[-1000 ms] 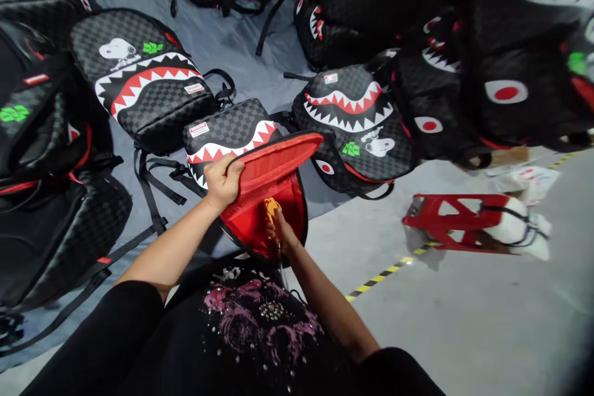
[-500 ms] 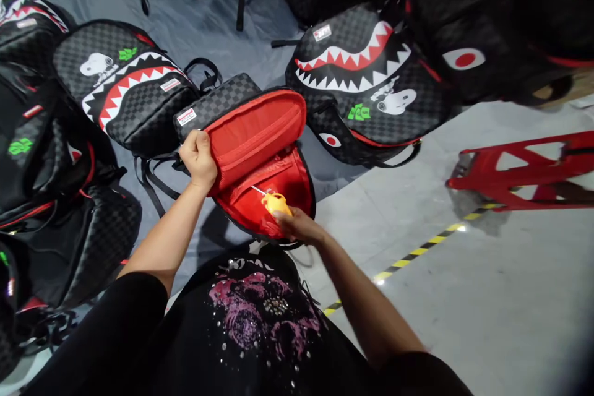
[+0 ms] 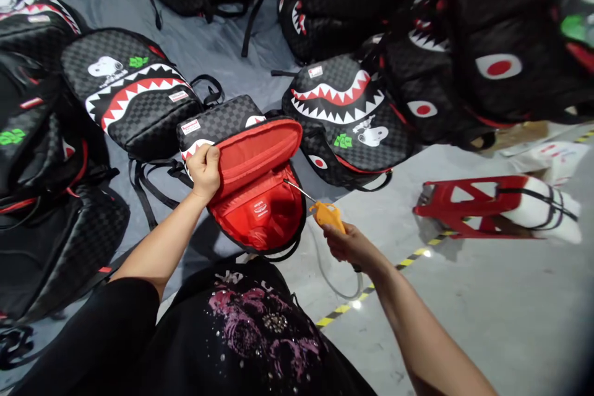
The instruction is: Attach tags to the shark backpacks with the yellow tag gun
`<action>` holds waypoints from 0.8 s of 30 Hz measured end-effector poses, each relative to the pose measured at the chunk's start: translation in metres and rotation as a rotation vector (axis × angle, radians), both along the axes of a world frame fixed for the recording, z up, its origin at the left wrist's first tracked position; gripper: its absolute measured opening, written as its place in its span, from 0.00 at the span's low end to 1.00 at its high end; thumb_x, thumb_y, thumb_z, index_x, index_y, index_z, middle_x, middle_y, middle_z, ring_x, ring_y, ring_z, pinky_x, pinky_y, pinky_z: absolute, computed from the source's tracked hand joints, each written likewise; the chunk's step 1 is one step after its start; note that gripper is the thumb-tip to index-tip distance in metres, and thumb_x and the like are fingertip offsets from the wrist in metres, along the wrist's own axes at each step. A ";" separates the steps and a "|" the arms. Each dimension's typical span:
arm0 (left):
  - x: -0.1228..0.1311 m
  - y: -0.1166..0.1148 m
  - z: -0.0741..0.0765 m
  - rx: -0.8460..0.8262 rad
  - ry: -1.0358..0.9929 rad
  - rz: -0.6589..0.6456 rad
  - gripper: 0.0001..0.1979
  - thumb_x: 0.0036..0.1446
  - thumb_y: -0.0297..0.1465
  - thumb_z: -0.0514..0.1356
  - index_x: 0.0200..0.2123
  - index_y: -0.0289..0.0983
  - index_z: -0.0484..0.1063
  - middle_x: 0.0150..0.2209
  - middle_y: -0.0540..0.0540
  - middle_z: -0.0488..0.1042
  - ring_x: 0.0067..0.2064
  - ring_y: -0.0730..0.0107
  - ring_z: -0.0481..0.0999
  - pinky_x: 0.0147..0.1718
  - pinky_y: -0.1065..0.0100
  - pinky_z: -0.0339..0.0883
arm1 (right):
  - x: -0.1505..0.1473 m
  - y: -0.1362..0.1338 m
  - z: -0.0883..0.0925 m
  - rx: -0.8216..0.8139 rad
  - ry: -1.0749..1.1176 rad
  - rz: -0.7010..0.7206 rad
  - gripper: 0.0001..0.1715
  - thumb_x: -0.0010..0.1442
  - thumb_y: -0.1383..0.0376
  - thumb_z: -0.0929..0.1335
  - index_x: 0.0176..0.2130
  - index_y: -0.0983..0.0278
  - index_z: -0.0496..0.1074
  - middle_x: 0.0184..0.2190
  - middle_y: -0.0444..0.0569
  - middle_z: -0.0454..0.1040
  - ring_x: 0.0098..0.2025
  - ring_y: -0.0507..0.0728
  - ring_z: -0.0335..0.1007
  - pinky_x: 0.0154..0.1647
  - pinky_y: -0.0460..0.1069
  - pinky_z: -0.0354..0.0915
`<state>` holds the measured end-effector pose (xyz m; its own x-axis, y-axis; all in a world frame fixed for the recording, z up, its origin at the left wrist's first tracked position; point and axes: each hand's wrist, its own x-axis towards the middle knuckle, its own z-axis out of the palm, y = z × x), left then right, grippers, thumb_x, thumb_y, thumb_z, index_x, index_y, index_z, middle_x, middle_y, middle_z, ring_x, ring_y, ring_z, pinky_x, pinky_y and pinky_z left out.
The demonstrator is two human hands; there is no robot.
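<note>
A small checkered backpack [image 3: 260,213] lies unzipped in front of me, its red lining showing. My left hand [image 3: 204,170] is closed on the edge of its raised front flap, thumb on top. In my right hand [image 3: 350,244] is an orange air blow gun [image 3: 328,216], held to the right of the bag. Its thin metal nozzle points left, with the tip over the red interior near the right rim. A grey hose [image 3: 331,288] loops down below that hand.
A checkered backpack with shark teeth [image 3: 139,111] lies to the left, and another shark-mouth backpack [image 3: 341,117] to the right. More black bags are piled along the back. A red hand truck [image 3: 468,207] stands on the floor at the right, past yellow-black tape [image 3: 413,258].
My right hand has drawn the air blow gun out of the bag, to the right. My left hand keeps its hold on the flap. The view has shifted somewhat.
</note>
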<state>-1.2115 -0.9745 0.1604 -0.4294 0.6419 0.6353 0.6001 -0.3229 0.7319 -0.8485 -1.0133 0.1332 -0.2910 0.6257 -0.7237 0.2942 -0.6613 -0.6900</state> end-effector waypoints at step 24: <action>-0.011 -0.097 -0.029 -0.679 -0.558 0.007 0.37 0.52 0.51 0.61 0.63 0.48 0.58 0.67 0.45 0.59 0.66 0.49 0.60 0.59 0.54 0.63 | 0.070 -0.007 -0.017 0.176 -0.188 -0.061 0.24 0.45 0.46 0.66 0.38 0.58 0.65 0.37 0.54 0.80 0.36 0.62 0.79 0.22 0.45 0.50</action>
<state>-1.2229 -1.0714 0.1316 -0.5689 0.8010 -0.1867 0.0975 0.2911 0.9517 -0.7787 -1.0201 0.1160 -0.1197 0.7593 -0.6397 0.3912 -0.5561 -0.7333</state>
